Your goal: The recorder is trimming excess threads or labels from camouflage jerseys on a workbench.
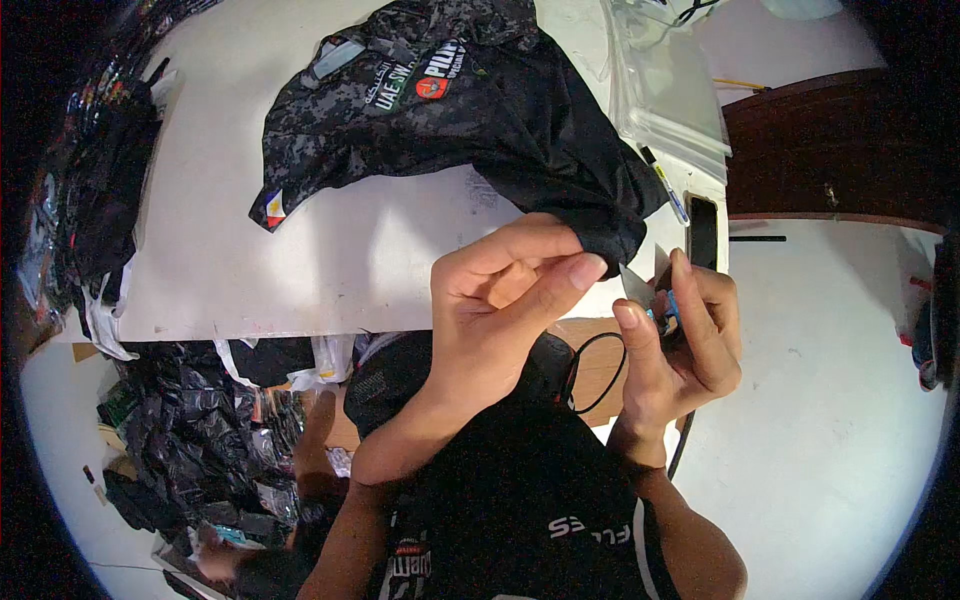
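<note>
My left hand [500, 310] pinches the lower corner of a black and grey camouflage shirt [420, 130] between thumb and forefinger. The shirt lies spread over the white table [220, 270], with light logos and a small flag patch. Just right of that pinched cloth, my right hand [680, 350] is closed on a small metal snipping tool [640, 285] with blue at its grip. Its pointed blades are beside the fabric; whether they touch it I cannot tell. A marker [665, 183] and a black phone-like rectangle [702, 225] lie at the table's right side.
Wrapped dark garments [105, 180] line the left edge. Clear plastic bags [675, 90] lie top right. Below are a heap of bagged black items [200, 430], a black cable [620, 360] and a bare limb [315, 450], owner unclear. A dark brown surface [800, 150] is at right.
</note>
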Motion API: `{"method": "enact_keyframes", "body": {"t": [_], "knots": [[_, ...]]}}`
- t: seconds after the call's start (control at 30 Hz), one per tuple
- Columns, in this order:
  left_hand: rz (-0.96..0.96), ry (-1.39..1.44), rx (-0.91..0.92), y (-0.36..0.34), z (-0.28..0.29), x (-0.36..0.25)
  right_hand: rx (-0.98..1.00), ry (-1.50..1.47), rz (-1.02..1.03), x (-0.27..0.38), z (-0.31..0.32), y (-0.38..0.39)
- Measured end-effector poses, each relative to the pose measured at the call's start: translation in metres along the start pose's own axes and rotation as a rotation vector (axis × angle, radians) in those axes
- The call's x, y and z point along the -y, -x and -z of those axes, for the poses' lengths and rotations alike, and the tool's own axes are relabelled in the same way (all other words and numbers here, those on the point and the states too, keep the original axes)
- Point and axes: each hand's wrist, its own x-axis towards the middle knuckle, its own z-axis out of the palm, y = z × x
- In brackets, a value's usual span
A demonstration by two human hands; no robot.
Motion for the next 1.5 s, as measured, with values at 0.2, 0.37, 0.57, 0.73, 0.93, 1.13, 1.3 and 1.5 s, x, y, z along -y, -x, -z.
{"method": "enact_keyframes", "body": {"t": [0.2,0.37,0.57,0.73,0.93,1.13,1.3,1.5], "knots": [[-0.051,0.040,0.034,0.000,-0.002,0.009,-0.030,0.062,-0.008,0.002,0.000,0.000],[-0.057,0.002,0.012,0.003,-0.008,0.014,-0.030,0.035,-0.015,0.005,-0.001,0.001],[-0.099,0.030,0.049,0.000,-0.014,0.022,-0.071,0.033,0.003,0.002,0.006,-0.001],[-0.112,-0.036,0.142,0.000,-0.012,0.025,-0.092,-0.014,-0.009,0.000,0.008,-0.002],[-0.179,-0.166,0.169,-0.003,-0.009,0.032,-0.096,-0.054,-0.076,-0.005,0.016,-0.003],[-0.135,-0.113,0.140,-0.006,-0.017,0.030,-0.177,-0.109,-0.045,-0.015,0.025,-0.006],[-0.084,-0.111,0.162,-0.009,-0.016,0.029,-0.152,-0.226,-0.137,-0.021,0.022,-0.005],[-0.186,-0.429,0.227,-0.013,-0.020,0.035,-0.148,-0.691,-0.323,-0.028,0.009,-0.006]]}}
